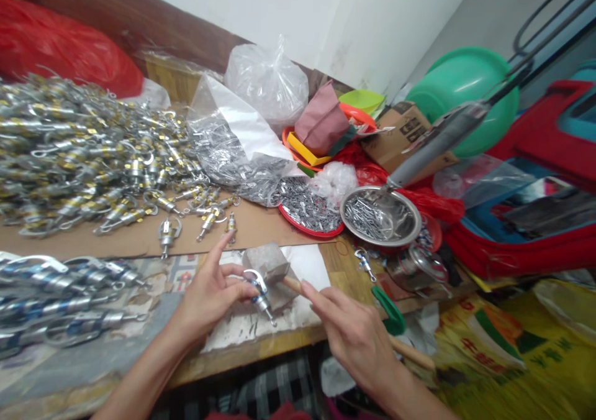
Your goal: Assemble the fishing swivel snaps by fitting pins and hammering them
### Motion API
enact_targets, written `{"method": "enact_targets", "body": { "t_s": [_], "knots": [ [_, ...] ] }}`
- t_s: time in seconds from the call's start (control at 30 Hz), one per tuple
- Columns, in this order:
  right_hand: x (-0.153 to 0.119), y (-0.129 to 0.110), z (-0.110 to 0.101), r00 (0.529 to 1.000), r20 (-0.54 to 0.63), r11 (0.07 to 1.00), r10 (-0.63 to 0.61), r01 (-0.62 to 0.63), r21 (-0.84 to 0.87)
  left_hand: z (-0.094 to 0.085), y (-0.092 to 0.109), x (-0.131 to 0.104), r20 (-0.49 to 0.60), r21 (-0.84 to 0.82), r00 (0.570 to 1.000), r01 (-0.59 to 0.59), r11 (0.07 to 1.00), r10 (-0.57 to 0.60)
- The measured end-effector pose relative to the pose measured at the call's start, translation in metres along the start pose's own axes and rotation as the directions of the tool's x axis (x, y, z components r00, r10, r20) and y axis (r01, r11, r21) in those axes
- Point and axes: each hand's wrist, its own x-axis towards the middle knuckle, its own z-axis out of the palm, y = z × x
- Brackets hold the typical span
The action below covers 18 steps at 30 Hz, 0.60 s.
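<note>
Here, the left hand (209, 296) pinches a small silver, hooked metal fitting (262, 303), seemingly for steadiness; the right hand (356, 330) grips a pale wooden-handled hammer (293, 283).

Green basin (470, 75); cardboard box (395, 122); yellow sack (465, 376).

The fitting (263, 301) was silver and blue, the wooden handle (293, 284) tan. The heaped pieces (84, 153) were silver and gold; the plastic bag (60, 47) was red, the basin (496, 106) green. Dark cloth (279, 388) bore pale checks, and the yellow sack (465, 383) carried red, orange and green print.
</note>
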Motion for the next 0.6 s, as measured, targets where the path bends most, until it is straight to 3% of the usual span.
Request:
{"method": "enact_targets", "body": {
  "t_s": [0.1,0.2,0.3,0.4,0.5,0.6],
  "knots": [
    [0.009,0.029,0.006,0.976,-0.114,0.973,0.184,-0.164,0.163,-0.002,0.0,-0.002,-0.04,0.124,0.999,-0.024,0.992,0.03],
    [0.017,0.065,0.012,0.963,0.003,0.936,0.271,-0.264,0.233,-0.002,-0.002,-0.006,-0.12,0.329,0.984,-0.087,0.94,0.133],
    [0.031,0.088,0.017,0.965,0.077,0.96,0.251,-0.258,0.107,0.0,-0.005,-0.01,-0.156,0.402,0.956,-0.168,0.9,0.248],
    [0.062,0.099,0.018,0.958,-0.042,0.958,0.282,-0.284,-0.036,0.003,-0.006,-0.012,-0.158,0.445,0.926,-0.242,0.862,0.342],
    [0.102,0.109,0.017,0.935,-0.105,0.926,0.34,-0.352,-0.139,0.005,-0.005,-0.012,-0.128,0.477,0.929,-0.249,0.843,0.347],
    [0.134,0.117,0.021,0.927,-0.051,0.9,0.371,-0.372,-0.228,0.004,-0.004,-0.012,-0.1,0.502,0.946,-0.221,0.836,0.31]
  ]
}}
